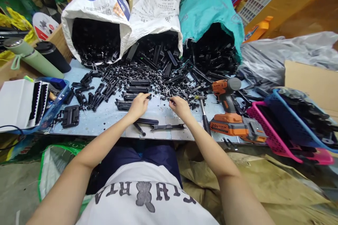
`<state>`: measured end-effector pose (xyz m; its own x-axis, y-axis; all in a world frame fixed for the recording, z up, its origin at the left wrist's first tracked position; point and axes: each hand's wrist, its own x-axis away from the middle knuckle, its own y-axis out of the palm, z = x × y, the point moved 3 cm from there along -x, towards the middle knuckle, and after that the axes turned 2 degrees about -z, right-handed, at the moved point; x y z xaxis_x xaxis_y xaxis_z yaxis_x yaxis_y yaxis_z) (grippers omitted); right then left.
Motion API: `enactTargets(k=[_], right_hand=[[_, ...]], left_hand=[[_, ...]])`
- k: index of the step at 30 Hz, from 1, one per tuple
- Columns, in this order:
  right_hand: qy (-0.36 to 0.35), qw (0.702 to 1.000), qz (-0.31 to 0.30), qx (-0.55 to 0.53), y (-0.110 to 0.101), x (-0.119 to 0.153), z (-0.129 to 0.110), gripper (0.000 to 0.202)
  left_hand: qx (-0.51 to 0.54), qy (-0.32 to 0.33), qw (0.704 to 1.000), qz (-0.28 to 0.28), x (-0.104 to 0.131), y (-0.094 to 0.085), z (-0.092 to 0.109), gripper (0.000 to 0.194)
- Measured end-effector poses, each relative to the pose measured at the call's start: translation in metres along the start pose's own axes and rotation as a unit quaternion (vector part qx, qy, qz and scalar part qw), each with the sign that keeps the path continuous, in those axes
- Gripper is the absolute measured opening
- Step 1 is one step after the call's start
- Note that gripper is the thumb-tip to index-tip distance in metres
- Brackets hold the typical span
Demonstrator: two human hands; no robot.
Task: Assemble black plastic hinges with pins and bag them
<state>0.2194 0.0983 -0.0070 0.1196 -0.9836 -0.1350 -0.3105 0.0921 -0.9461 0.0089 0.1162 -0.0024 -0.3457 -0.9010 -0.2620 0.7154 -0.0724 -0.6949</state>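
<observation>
My left hand (139,105) is at the right ends of a row of black plastic bars (136,89). Its fingers are drawn together at the tips, and what they pinch, if anything, is too small to make out. Across a small gap, my right hand (180,107) is closed in a pinch beside the pile of small screws and black parts (169,86). Something dark shows at its fingertips, but I cannot tell what. Between my forearms, near the table's front edge, lie a black arm-like part (146,121) and a longer jointed black part (169,127).
Behind the pile, a white-and-blue sack (97,5), a white sack (155,7) and a teal sack (208,14) spill black parts. An orange cordless drill (227,119) and a hammer (204,116) lie right. Baskets include a blue one (298,119) and a pink one (277,140).
</observation>
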Motion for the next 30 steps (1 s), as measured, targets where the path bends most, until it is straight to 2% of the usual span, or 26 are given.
enactTargets(k=[2, 4, 6, 8, 12, 13, 15, 18, 21, 23, 27, 30], right_hand=[[-0.022, 0.988, 0.015, -0.149, -0.003, 0.02, -0.008, 0.02], [-0.034, 0.967, 0.014, -0.253, 0.001, 0.039, -0.02, 0.022], [-0.041, 0.956, 0.021, -0.29, 0.008, 0.054, -0.031, 0.024], [-0.061, 0.962, 0.035, -0.264, 0.014, 0.063, -0.041, 0.024], [-0.147, 0.984, 0.025, -0.098, 0.015, 0.072, -0.054, 0.028], [-0.167, 0.984, 0.014, -0.063, 0.014, 0.075, -0.056, 0.028], [-0.196, 0.98, 0.004, -0.023, 0.013, 0.079, -0.06, 0.029], [-0.204, 0.979, 0.023, -0.021, 0.014, 0.084, -0.063, 0.029], [-0.182, 0.982, 0.032, -0.05, 0.018, 0.085, -0.061, 0.029], [-0.167, 0.983, 0.03, -0.07, 0.02, 0.084, -0.059, 0.028], [-0.159, 0.983, 0.03, -0.091, 0.019, 0.084, -0.058, 0.028], [-0.173, 0.977, 0.039, -0.119, 0.016, 0.084, -0.056, 0.028]], left_hand=[[0.161, -0.1, 0.98, 0.055, 0.034, -0.018, -0.025, 0.024], [0.272, -0.191, 0.937, 0.107, 0.065, -0.025, -0.045, 0.026], [0.328, -0.227, 0.906, 0.143, 0.085, -0.025, -0.053, 0.032], [0.354, -0.222, 0.893, 0.166, 0.094, -0.022, -0.052, 0.035], [0.366, -0.198, 0.88, 0.228, 0.099, -0.018, -0.046, 0.034], [0.354, -0.189, 0.886, 0.231, 0.1, -0.017, -0.045, 0.034], [0.291, -0.167, 0.917, 0.217, 0.102, -0.016, -0.044, 0.031], [0.147, -0.111, 0.96, 0.209, 0.106, -0.014, -0.042, 0.026], [0.018, -0.043, 0.971, 0.236, 0.107, -0.011, -0.041, 0.023], [-0.053, -0.006, 0.971, 0.234, 0.106, -0.009, -0.041, 0.022], [-0.12, 0.073, 0.979, 0.146, 0.109, -0.005, -0.04, 0.021], [-0.146, 0.092, 0.982, 0.081, 0.117, -0.009, -0.039, 0.022]])
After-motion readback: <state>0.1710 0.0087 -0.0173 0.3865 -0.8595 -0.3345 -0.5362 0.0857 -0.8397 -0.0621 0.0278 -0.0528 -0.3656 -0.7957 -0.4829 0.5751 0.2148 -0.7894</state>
